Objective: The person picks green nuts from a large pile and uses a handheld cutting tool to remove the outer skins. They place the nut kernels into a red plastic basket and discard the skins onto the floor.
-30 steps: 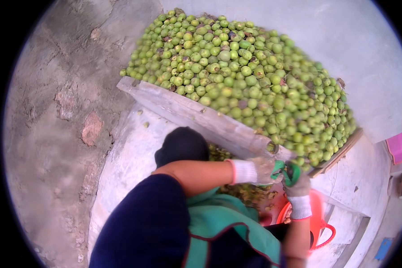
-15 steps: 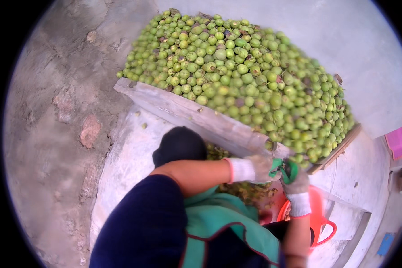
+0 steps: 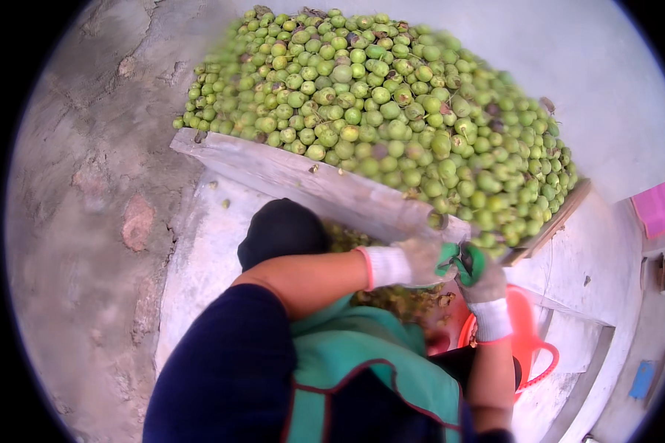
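Observation:
My left hand point(image 3: 420, 261) and my right hand point(image 3: 482, 276) meet at the near edge of a wooden board, both in pale knitted gloves with green-coated palms. The fingers of each are curled in. Between them shows a small dark thing point(image 3: 465, 258), too blurred and covered to name. Just beyond lies a big heap of round green fruits point(image 3: 377, 96), some with brown or dark patches. One round brownish-green thing point(image 3: 437, 221) sits at the board's edge by my left hand.
The long wooden board point(image 3: 303, 170) holds back the heap. Brownish-green scraps point(image 3: 406, 301) lie below my hands. Close to my right wrist stands a red plastic container point(image 3: 523, 325) with a loop handle. A black rounded shape point(image 3: 284, 232) is beside my left forearm.
The whole view has shifted slightly, so heap, board and arms all appear farther left and higher. My hands stay together, with fingers still curled.

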